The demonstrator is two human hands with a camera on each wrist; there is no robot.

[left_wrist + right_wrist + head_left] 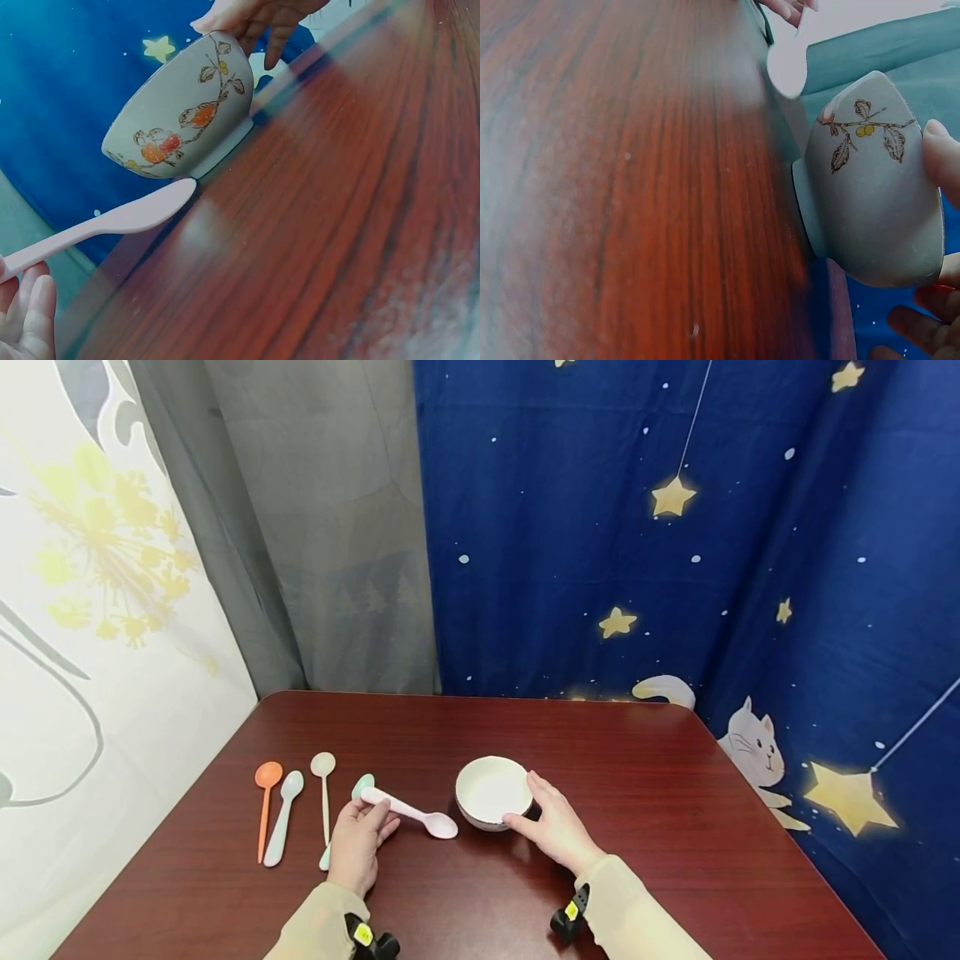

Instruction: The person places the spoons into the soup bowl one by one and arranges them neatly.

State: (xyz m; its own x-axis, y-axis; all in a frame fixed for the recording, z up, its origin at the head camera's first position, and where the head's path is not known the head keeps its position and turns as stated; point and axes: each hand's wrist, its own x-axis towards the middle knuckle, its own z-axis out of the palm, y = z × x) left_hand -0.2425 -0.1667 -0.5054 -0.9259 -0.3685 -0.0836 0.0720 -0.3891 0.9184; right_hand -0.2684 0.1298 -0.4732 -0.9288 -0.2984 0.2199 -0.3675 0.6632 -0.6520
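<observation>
My left hand [356,847] pinches a pale pink spoon [411,812] by its handle, the bowl end pointing right and low over the table. A white bowl [493,789] stands upright just right of the spoon tip. Its outer side [187,112] carries painted birds and leafy twigs in the left wrist view. My right hand [558,827] holds the bowl at its right side, thumb at the near rim and fingers at the far rim. A mint green spoon [363,784] lies partly hidden behind the left hand and pink spoon.
Left of the left hand lie an orange spoon [266,810], a pale blue spoon [283,818] and a cream round-headed spoon [323,768]. They rest on a dark red wooden table [645,777]. Blue star-patterned curtain [555,527] and grey curtain [330,527] hang behind it.
</observation>
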